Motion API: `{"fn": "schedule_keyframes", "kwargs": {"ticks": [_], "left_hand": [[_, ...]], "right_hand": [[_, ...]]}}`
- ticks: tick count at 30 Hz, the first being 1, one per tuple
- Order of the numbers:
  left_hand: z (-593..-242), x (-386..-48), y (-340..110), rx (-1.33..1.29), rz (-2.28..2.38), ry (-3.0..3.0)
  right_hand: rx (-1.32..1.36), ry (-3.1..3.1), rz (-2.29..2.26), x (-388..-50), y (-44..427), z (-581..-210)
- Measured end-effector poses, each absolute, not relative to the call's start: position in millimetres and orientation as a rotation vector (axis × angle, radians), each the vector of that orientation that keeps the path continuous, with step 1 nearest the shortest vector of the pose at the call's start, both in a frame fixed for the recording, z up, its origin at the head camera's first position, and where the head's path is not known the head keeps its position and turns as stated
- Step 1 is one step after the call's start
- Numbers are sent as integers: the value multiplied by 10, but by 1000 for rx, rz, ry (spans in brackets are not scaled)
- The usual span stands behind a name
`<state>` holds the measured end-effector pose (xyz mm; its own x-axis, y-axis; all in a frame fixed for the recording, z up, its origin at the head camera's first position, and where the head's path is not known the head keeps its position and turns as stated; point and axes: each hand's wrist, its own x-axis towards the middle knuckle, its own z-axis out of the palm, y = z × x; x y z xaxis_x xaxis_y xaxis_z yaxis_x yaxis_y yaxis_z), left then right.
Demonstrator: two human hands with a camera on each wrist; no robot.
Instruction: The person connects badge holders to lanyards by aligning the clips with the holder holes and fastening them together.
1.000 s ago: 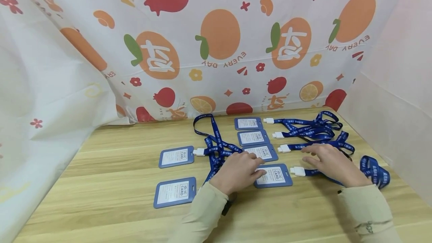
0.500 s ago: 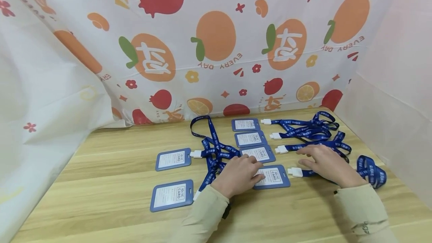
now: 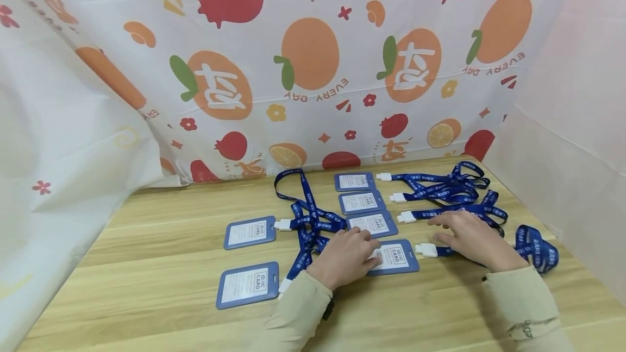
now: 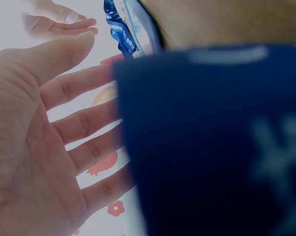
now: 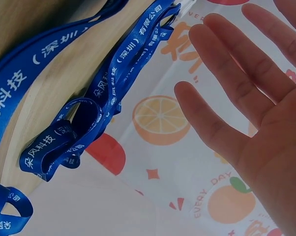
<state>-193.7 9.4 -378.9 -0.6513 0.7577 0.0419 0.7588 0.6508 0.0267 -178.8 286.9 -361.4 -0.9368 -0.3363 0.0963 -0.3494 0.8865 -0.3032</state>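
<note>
My left hand (image 3: 346, 257) is over the left edge of the nearest badge holder (image 3: 397, 257) in the right group; its fingers are relaxed, and contact is unclear. In the left wrist view the left hand (image 4: 49, 132) has its fingers spread, partly hidden by a blurred blue strap (image 4: 212, 137). My right hand (image 3: 476, 238) hovers over a blue lanyard with a white clip (image 3: 427, 250), holding nothing. The right wrist view shows the right hand (image 5: 256, 93) with fingers extended, beside several blue lanyards (image 5: 111, 83).
Three more blue badge holders (image 3: 354, 181) form a column behind, facing white-clipped lanyards (image 3: 440, 178). Two holders (image 3: 248, 285) lie at the left near tangled lanyards (image 3: 308, 216). A coiled strap (image 3: 537, 251) sits at the right edge. A fruit-print cloth (image 3: 313, 118) hangs behind the wooden table (image 3: 161, 243).
The head view has shifted slightly, moving the scene left. The right hand is a little nearer to the nearest white clip; the left hand stays around the same badge holder.
</note>
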Motion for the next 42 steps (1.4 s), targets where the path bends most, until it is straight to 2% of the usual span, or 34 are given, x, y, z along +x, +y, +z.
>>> {"fn": "schedule_keyframes", "kwargs": {"ticks": [31,42], "left_hand": [[-3845,-1908,87,-1269,35,-2876],[-3851,-1885,93,-1263,61,-2890]], "right_hand": [[549,-3037,506,-1810,2845,-3658],[641,-3053,555,-1830,2817,-3767]]}}
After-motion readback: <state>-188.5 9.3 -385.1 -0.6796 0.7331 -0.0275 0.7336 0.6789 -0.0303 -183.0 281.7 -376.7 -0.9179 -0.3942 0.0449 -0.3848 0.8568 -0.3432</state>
